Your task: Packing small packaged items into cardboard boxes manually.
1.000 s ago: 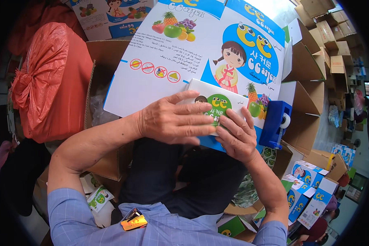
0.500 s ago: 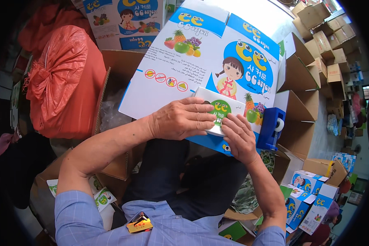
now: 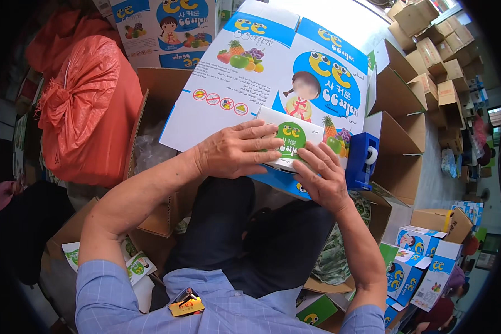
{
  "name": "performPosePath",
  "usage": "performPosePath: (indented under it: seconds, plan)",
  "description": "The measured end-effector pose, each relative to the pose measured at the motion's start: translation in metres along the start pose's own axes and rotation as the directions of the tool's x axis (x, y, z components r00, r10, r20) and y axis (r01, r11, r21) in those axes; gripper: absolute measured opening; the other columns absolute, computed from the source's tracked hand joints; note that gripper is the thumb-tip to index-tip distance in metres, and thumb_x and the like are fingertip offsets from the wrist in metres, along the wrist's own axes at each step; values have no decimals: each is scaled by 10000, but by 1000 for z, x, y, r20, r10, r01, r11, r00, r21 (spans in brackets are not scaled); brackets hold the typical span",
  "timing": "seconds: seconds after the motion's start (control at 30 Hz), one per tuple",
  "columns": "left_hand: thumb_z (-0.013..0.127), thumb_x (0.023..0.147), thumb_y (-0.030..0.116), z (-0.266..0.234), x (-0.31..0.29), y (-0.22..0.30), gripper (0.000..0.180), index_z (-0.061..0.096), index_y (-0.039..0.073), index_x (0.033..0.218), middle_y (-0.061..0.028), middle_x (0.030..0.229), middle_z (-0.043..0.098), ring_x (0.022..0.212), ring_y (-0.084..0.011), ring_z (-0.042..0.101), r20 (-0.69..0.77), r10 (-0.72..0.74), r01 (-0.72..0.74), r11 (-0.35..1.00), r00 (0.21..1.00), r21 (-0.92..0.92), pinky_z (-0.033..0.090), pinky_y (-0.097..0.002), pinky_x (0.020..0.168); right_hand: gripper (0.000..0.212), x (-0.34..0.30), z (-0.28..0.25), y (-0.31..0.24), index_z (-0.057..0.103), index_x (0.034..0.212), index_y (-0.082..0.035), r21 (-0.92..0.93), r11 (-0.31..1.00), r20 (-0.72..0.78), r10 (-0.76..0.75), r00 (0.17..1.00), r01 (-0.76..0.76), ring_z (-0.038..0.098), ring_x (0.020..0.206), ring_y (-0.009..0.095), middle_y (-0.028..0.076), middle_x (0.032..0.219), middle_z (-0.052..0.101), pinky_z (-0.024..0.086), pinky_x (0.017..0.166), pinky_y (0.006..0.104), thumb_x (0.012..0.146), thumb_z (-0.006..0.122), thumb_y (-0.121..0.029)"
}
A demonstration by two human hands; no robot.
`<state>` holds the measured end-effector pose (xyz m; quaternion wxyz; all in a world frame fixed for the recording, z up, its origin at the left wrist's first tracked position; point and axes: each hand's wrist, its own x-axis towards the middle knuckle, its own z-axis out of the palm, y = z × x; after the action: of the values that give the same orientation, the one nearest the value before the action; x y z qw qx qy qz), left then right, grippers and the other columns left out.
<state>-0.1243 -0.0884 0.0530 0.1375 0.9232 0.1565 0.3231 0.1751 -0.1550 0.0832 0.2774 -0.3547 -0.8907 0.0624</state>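
A small white carton (image 3: 291, 132) with a round green print lies on a large flattened white-and-blue cardboard box (image 3: 222, 83), which spreads before my knees. My left hand (image 3: 236, 149) rests over the left part of the small carton, its fingers stretched across the top. On the right part, my right hand (image 3: 324, 175) lies with its fingers along the top face. Between them the two hands hold the small carton; its underside is hidden. Just right of my right hand stands a blue tape dispenser (image 3: 362, 161) with a roll in it.
A tied red sack (image 3: 89, 111) stands at the left beside an open brown carton (image 3: 142, 136). Open cartons (image 3: 401, 139) line the right, with printed blue-and-white boxes (image 3: 409, 273) below. Green-printed packets (image 3: 139, 267) lie by my left elbow. More cartons (image 3: 428, 61) are stacked far right.
Both hands and the small carton appear slightly further left and higher in the picture, and its near side shows more. The whole view has shifted a little. The hands keep their hold.
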Motion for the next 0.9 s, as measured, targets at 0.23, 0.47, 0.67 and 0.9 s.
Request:
performPosePath:
  seconds: [0.23, 0.47, 0.67, 0.9]
  plan:
    - [881, 842, 246, 18, -7, -1, 480, 744, 202, 1300, -63, 1458, 667, 1435, -309, 563, -80, 23, -16, 997, 997, 81, 409, -506, 1236, 387, -11, 10, 5, 742, 1264, -147, -17, 1000, -64, -18, 998, 17, 651, 1336, 328, 88, 1359, 715, 459, 1182, 518, 888, 805, -85]
    - [885, 828, 312, 15, 0, 2, 467, 754, 263, 1273, -31, 1453, 673, 1403, -274, 581, -84, -61, 65, 997, 995, 48, 392, -497, 1238, 285, -3, -13, 11, 764, 1176, -57, 122, 991, 61, 54, 997, -61, 672, 1309, 361, 144, 1275, 751, 476, 1167, 532, 892, 783, -34]
    - [885, 824, 348, 29, 7, 15, 427, 766, 295, 1230, 20, 1432, 689, 1388, -258, 584, -106, -99, 111, 988, 989, 110, 343, -502, 1245, 239, -12, 4, 3, 761, 1143, -10, 76, 995, -58, 61, 996, -57, 689, 1279, 377, 173, 1226, 762, 498, 1146, 532, 904, 755, -5]
    - [868, 832, 366, 30, 4, 18, 324, 781, 296, 1136, 65, 1390, 704, 1394, -216, 573, -138, -114, 132, 983, 984, 131, 321, -510, 1248, 225, -19, 11, -4, 766, 1132, -7, 98, 992, -108, 93, 990, -82, 690, 1277, 380, 174, 1227, 762, 493, 1150, 533, 908, 743, 5]
